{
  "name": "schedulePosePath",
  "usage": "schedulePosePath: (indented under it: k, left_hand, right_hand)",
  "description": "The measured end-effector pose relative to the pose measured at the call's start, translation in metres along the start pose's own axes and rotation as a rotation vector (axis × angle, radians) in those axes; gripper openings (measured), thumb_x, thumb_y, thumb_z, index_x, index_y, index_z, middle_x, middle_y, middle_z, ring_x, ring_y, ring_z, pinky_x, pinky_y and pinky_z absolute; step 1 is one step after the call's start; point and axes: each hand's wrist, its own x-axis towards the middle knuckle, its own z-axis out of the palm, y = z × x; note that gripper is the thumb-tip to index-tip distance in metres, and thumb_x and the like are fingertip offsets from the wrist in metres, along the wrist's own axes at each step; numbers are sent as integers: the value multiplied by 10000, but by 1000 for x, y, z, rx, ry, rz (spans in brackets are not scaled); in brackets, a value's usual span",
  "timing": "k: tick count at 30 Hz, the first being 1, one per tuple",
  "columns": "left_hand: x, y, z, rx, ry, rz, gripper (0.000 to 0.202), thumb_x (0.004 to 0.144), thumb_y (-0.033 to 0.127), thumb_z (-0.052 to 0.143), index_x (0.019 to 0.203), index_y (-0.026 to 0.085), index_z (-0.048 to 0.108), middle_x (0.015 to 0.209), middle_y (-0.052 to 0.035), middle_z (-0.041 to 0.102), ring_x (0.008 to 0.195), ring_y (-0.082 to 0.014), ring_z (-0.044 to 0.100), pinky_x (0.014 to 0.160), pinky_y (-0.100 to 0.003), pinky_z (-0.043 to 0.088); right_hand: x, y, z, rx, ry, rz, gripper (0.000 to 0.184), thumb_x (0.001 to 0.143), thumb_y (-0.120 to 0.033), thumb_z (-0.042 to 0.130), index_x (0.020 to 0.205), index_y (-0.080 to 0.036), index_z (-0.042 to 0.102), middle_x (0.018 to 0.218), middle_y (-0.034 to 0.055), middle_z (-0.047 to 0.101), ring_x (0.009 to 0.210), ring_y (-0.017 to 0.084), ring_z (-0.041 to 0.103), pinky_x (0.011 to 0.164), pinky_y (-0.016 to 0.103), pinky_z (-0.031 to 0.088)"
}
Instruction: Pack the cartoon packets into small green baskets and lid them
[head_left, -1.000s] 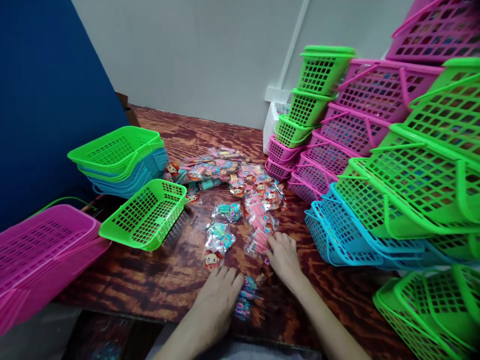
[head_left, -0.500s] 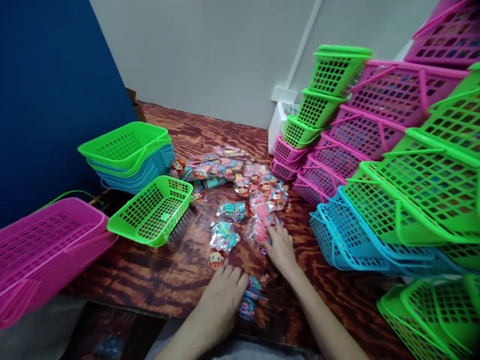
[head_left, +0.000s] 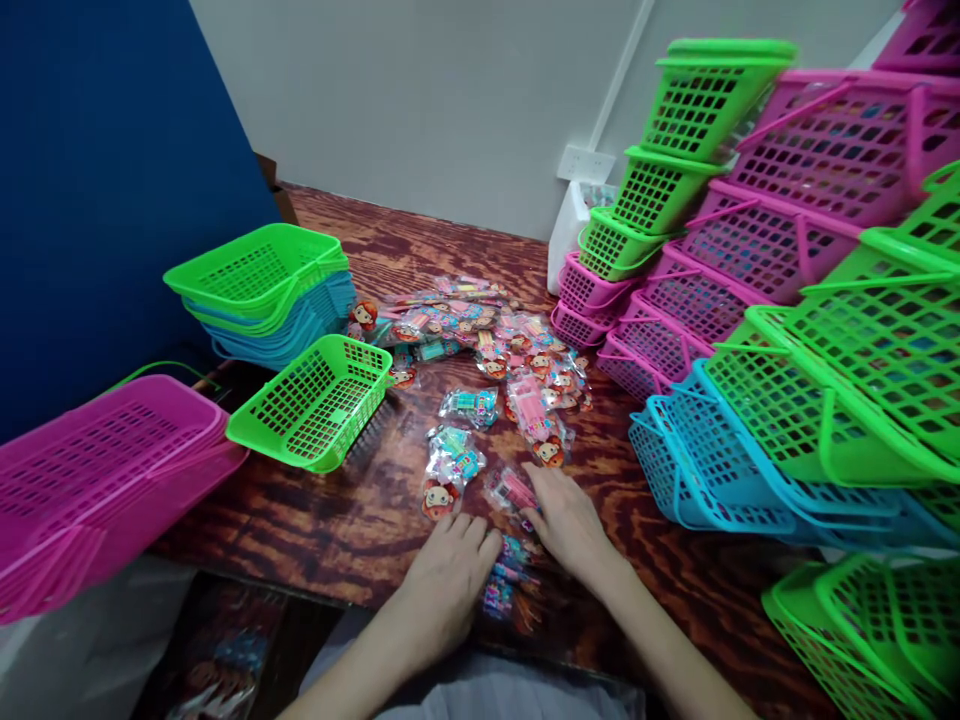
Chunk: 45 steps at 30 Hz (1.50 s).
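Small clear packets of cartoon-printed toys point(head_left: 487, 340) lie scattered over the middle of a dark wooden table point(head_left: 352, 520). My left hand point(head_left: 450, 580) rests flat near the front edge, fingers stretched out, beside a little pile of packets point(head_left: 504, 585). My right hand point(head_left: 570, 520) lies palm down just right of it, fingertips on a pink packet point(head_left: 514, 490). Another packet with a red-haired figure point(head_left: 442, 480) sits just beyond my left hand. An empty green basket point(head_left: 315, 405) stands tilted to the left.
A stack of green and blue baskets point(head_left: 262, 300) sits at the back left, pink baskets point(head_left: 97, 480) at the near left. Tall stacks of green point(head_left: 675, 160), pink point(head_left: 795, 200) and blue point(head_left: 720, 470) baskets fill the right side. A blue panel point(head_left: 97, 180) stands at the left.
My right hand has drawn back toward me from the packet heap, sliding a pink packet along. My left hand has stayed put. The view has shifted slightly.
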Motion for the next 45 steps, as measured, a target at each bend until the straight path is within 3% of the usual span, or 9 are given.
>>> schedulePosePath:
  k: [3,7,13,22,29,36,37,41,45]
  left_hand:
    - [0,0,1,10,12,-1,426,875,138,471,1300,159,487,1218,-107,546,1191,-270,458,1150,-451,246]
    - [3,1,-3,34,-10,-6,411,890,143,465,1299,168,494,1178,-105,566,1131,-267,502,1117,-466,300]
    - [-1,1,-6,58,14,80,440,886,155,524,1324,176,482,1320,-132,523,1295,-288,426,1187,-513,180]
    - [-10,-5,8,91,37,78,613,842,132,590,1420,238,413,1376,-118,479,1339,-297,410,1208,-551,123]
    - [1,2,-13,212,69,168,351,865,225,608,1205,173,542,1627,-180,105,1508,-379,-2,1189,-619,33]
    - [11,-5,-23,156,-67,232,362,895,186,507,1257,165,502,1373,-162,501,1342,-296,408,1210,-512,149]
    - [10,-6,-23,146,-69,221,384,892,183,508,1276,171,492,1354,-152,511,1324,-293,418,1207,-512,160]
    - [7,-6,-15,128,-54,209,471,901,193,499,1365,178,426,1421,-153,447,1349,-306,357,1201,-534,164]
    - [7,-6,-8,115,-71,181,444,905,224,497,1341,172,435,1411,-160,449,1306,-321,395,1193,-568,165]
  right_hand:
    - [-2,-6,-7,25,-8,10,182,872,-124,522,1041,-189,538,1029,83,614,983,255,576,869,371,464]
    - [-5,-20,-20,76,-88,76,66,901,-183,543,958,-205,518,996,61,588,898,225,604,751,324,461]
    - [-19,-22,-32,291,-356,62,293,879,-206,580,1170,-191,547,1118,82,635,1078,247,603,918,356,451]
    - [-32,-17,-35,369,-395,65,528,840,-120,499,1366,-165,501,1308,120,587,1232,251,525,1053,388,401]
    - [-35,-28,-28,314,-363,-28,445,847,-64,429,1239,-202,589,1141,86,653,1104,231,574,961,350,452]
    - [5,14,-36,689,-550,-134,259,881,-283,575,1101,-221,696,1043,24,726,967,200,657,872,290,492]
    - [18,26,-37,710,-519,-74,242,898,-325,560,1051,-213,711,991,15,735,930,194,665,842,281,501]
    - [78,59,-28,317,48,405,333,908,-338,542,1167,-158,648,1173,106,671,1107,249,588,961,348,444]
    - [121,59,-7,179,150,506,605,827,-343,648,1364,-121,482,1309,205,566,1239,341,469,1000,457,391]
